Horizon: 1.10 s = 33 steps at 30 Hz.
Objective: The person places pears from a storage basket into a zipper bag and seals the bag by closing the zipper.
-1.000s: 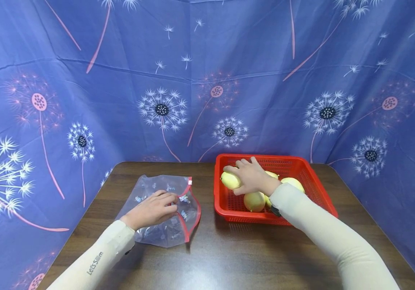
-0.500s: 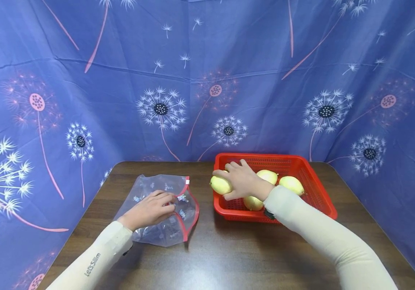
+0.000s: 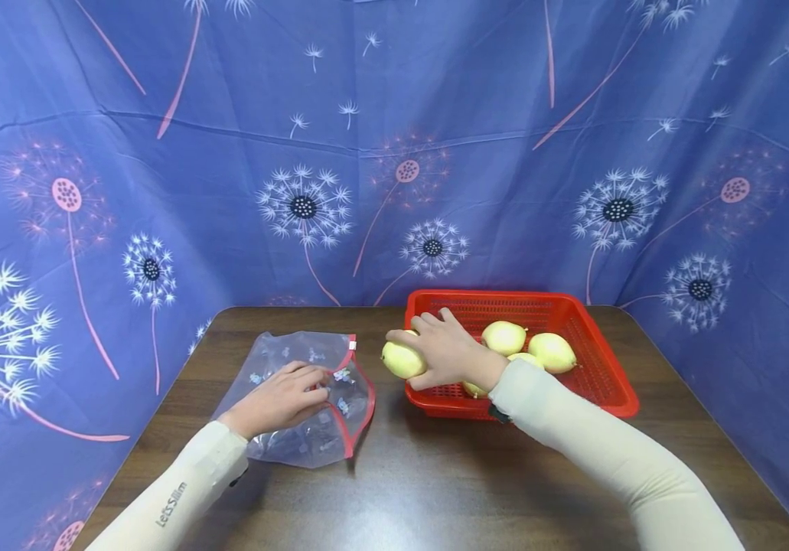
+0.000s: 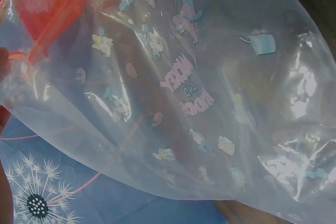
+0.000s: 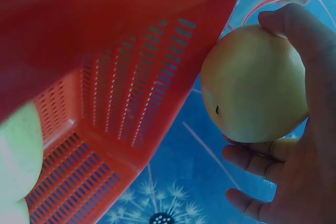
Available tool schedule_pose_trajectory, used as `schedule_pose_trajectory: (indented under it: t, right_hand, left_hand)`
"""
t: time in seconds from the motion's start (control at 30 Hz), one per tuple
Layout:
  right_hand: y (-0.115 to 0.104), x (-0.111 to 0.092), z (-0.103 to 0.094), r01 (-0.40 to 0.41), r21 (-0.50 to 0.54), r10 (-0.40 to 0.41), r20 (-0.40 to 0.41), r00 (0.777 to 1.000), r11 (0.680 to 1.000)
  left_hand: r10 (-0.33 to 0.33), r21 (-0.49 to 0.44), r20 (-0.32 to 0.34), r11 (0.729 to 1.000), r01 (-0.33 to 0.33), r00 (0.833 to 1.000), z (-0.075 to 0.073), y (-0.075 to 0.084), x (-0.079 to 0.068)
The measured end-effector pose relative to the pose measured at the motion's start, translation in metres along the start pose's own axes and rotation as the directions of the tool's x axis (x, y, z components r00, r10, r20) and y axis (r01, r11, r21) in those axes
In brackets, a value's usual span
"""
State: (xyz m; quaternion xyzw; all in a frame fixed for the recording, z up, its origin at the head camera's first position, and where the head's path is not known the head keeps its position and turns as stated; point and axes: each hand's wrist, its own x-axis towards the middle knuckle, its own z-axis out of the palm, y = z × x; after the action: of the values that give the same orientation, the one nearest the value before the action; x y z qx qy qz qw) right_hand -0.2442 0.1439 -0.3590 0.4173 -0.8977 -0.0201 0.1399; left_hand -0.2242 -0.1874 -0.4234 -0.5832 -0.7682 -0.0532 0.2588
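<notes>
A clear plastic zip bag (image 3: 298, 448) with a red zip edge and printed cartoon pictures lies on the table at the left. My left hand (image 3: 280, 399) holds its mouth edge, and the mouth gapes toward the right. In the left wrist view the bag (image 4: 184, 124) fills most of the picture. My right hand (image 3: 449, 352) grips a yellow-green pear (image 3: 401, 357) just past the left rim of the red basket (image 3: 608, 367). In the right wrist view, thumb and fingers are around that pear (image 5: 252, 85), outside the basket wall.
Several more pears (image 3: 551, 353) lie in the basket, partly hidden by my right wrist. Brown wooden table (image 3: 394, 490) surface shows between bag and basket and in front of them. A blue dandelion-print cloth (image 3: 366, 191) hangs behind and at both sides.
My right hand has carried the pear leftward, from over the basket to beyond its left rim. More pears in the basket have come into sight. The left hand stays on the bag.
</notes>
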Motion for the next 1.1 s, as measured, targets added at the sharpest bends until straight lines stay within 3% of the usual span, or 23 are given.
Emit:
schedule_pose_trajectory:
  t: [0.23,0.57,0.87,1.1]
  right_hand:
    - [-0.014,0.004,0.002,0.024,0.017,-0.024,-0.026,0.999,1.000]
    - [-0.033,0.011,0.009,0.100,-0.041,-0.103,-0.085,0.991,0.994]
    - [-0.052,0.012,0.018,0.158,-0.107,-0.162,-0.032,0.986,0.982]
    - [-0.069,0.014,0.023,0.147,-0.113,-0.149,-0.010,0.989,0.983]
  left_hand:
    - [-0.008,-0.005,0.004,1.000,0.008,1.000,0.001,0.000,-0.002]
    - [-0.018,-0.002,-0.014,1.000,0.018,1.000,-0.002,0.000,-0.007]
    - [-0.032,-0.005,-0.003,0.999,0.032,0.999,-0.002,0.001,-0.011]
    - [-0.046,-0.010,-0.028,0.999,0.045,0.999,-0.004,0.003,-0.015]
